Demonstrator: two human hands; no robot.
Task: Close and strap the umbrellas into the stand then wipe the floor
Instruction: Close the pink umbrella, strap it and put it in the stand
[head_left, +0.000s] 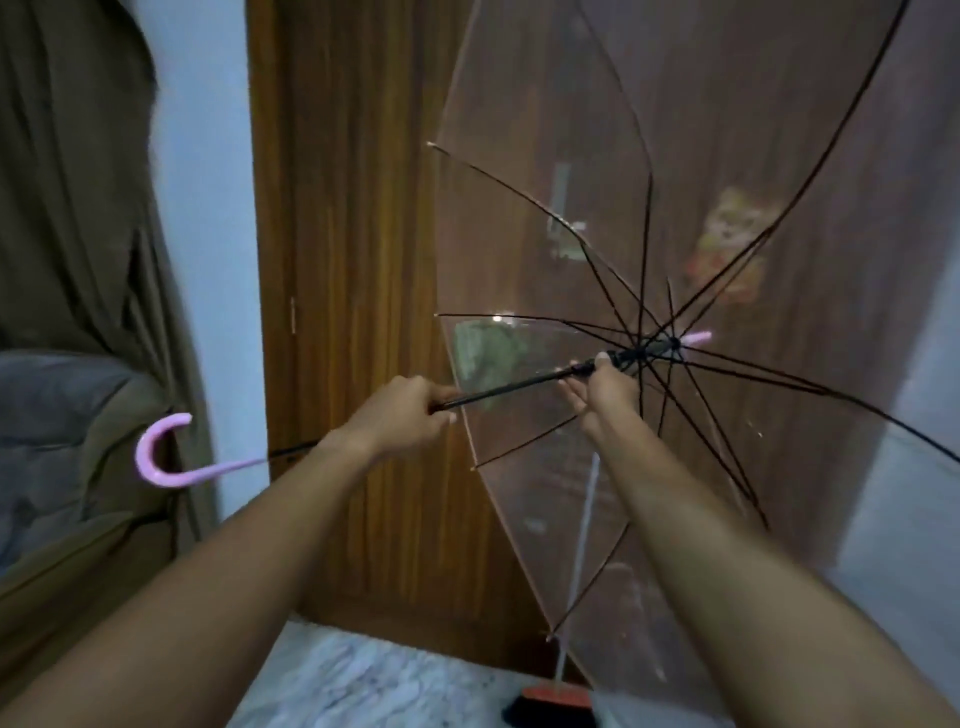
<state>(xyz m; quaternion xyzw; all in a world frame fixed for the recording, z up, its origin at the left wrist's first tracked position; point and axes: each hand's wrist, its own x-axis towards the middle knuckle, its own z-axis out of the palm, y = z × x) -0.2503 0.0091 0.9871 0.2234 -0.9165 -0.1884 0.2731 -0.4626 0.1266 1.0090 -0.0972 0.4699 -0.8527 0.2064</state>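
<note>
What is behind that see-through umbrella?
Through the umbrella, a wooden door with a cartoon sticker and a metal handle, plus a broom leaning low down. The film blurs them all, and a greenish patch cannot be identified.

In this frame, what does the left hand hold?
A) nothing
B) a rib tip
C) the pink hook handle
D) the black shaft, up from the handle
D: the left hand grips the black shaft, with the pink hook handle sticking out free behind the wrist.
</note>
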